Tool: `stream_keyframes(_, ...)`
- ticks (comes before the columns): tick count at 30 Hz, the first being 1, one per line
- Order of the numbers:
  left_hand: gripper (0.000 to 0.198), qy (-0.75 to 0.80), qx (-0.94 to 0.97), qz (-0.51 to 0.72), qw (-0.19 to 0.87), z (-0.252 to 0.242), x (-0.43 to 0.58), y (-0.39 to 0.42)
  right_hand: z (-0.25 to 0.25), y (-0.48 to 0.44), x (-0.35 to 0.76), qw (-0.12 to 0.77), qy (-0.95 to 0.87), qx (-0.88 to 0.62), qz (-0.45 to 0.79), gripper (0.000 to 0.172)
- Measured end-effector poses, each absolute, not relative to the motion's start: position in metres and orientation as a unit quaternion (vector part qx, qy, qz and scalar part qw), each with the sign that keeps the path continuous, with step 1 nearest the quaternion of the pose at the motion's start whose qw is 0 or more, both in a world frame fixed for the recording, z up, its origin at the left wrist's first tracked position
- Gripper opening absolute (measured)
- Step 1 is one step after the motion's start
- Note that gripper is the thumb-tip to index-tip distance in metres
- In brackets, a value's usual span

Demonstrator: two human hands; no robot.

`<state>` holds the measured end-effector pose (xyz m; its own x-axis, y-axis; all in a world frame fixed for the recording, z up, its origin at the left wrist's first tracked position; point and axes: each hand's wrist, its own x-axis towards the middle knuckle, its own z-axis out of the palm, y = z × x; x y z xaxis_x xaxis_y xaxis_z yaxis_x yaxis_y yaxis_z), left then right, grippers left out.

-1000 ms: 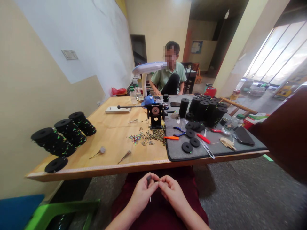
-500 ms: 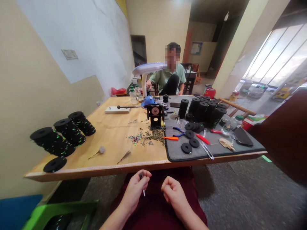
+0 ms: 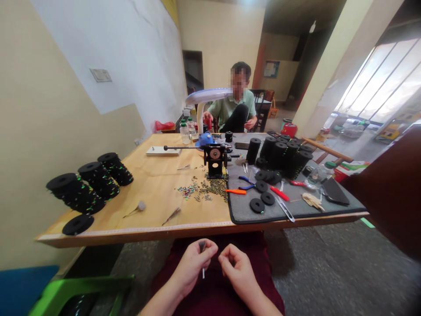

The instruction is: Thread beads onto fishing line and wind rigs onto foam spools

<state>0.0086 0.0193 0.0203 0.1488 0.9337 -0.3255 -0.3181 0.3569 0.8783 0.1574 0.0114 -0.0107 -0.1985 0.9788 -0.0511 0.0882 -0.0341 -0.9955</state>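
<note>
My left hand (image 3: 196,263) is closed on a small dark-tufted bundle (image 3: 201,246). Its thin white end sticks out below the fingers. Close beside it my right hand (image 3: 237,265) is pinched, thumb against forefinger; whatever it holds, if anything, is too fine to see. Both hands are over my lap, in front of the table edge, fingertips almost meeting. On the wood beyond them lie a tufted piece with a thin stem (image 3: 141,205) and a bundle of thin strands (image 3: 172,216).
A black winding device (image 3: 215,154) stands mid-table beside a pile of small metal parts (image 3: 215,186). Stacked black foam spools (image 3: 98,177) are at left, more (image 3: 279,153) at right. Blue pliers (image 3: 246,182) and a red-handled tool (image 3: 279,193) lie on a grey mat (image 3: 240,210). A person (image 3: 230,109) sits opposite.
My left hand has moved right and slightly up, closing the gap to my right hand. More of the dark tuft shows. The person opposite has raised a hand.
</note>
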Motion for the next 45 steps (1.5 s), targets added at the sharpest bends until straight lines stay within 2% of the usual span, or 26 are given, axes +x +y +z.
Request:
stream_keyframes(5,0.032,0.471,0.344,0.458,0.671,0.025,0.009,0.019,-0.011,0.011,0.158,0.412,-0.576,-0.482,0.516,0.026)
stream_keyframes(9,0.031,0.488,0.382,0.451,0.643,0.028,0.011,0.018,-0.007,0.013,0.155,0.396,-0.554,-0.458,0.571,0.023)
stream_keyframes(13,0.029,0.513,0.433,0.442,0.595,0.028,0.011,0.018,-0.002,0.016,0.15,0.39,-0.492,-0.431,0.648,0.034)
stream_keyframes(17,0.024,0.525,0.45,0.441,0.573,0.024,0.009,0.019,-0.005,0.019,0.149,0.383,-0.5,-0.443,0.638,0.038)
stream_keyframes(23,0.006,0.488,0.386,0.402,0.671,0.02,0.008,0.015,-0.012,0.023,0.153,0.421,-0.418,-0.466,0.656,0.039)
stream_keyframes(45,0.024,0.433,0.391,0.28,0.762,0.017,0.012,0.01,-0.008,0.017,0.159,0.405,-0.402,-0.443,0.691,0.045)
